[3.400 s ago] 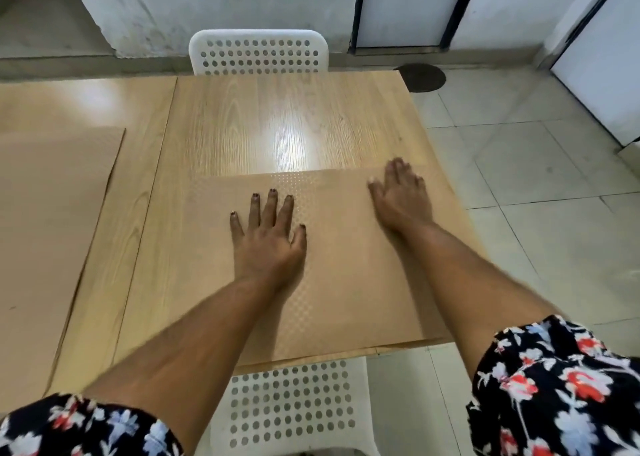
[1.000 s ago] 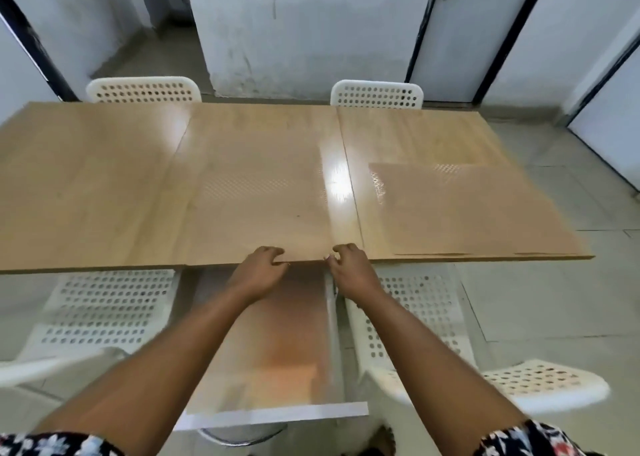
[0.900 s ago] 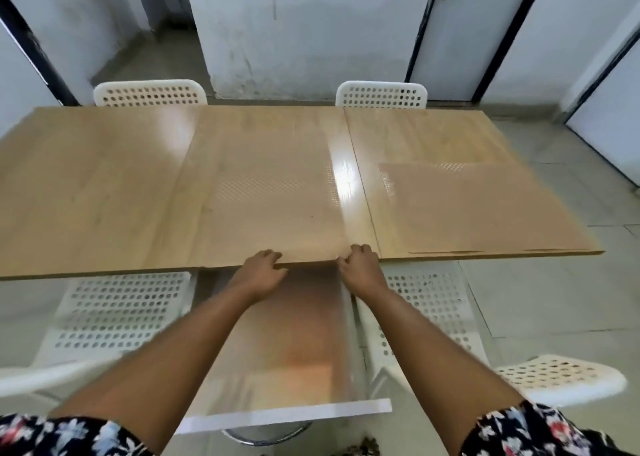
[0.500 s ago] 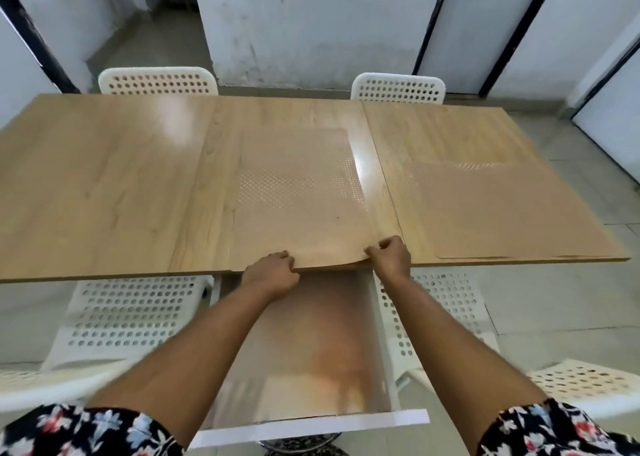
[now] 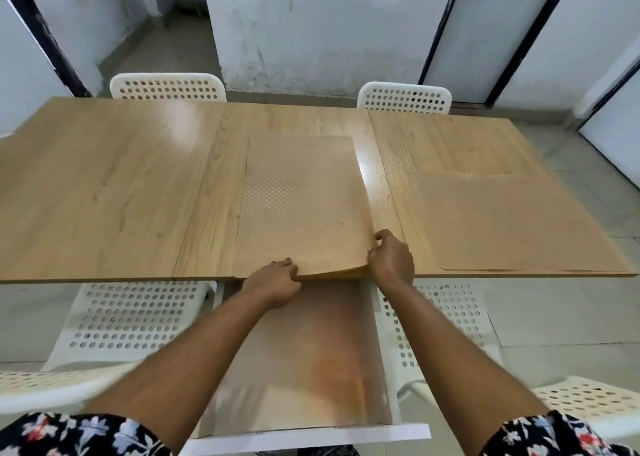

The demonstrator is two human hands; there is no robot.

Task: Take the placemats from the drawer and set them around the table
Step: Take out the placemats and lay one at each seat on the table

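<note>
A stack of tan dotted placemats (image 5: 301, 206) lies on the wooden table (image 5: 104, 192) at its near edge, above the open white drawer (image 5: 304, 431). My left hand (image 5: 273, 282) pinches the stack's near edge. At the near right corner my right hand (image 5: 391, 256) grips the top mat, which curls upward there. Another tan placemat (image 5: 509, 223) lies flat on the right part of the table. The drawer's floor looks bare and shiny.
Two white perforated chairs stand at the far side (image 5: 168, 87) (image 5: 405, 97). Two more chairs are tucked under the near edge (image 5: 135, 313) (image 5: 446, 317), flanking the drawer. White doors and walls stand behind; tiled floor lies to the right.
My right hand has slid right along the stack's edge to its corner and lifted the top mat's corner. The view has moved closer. Earlier both hands pressed the right placemat flat.
</note>
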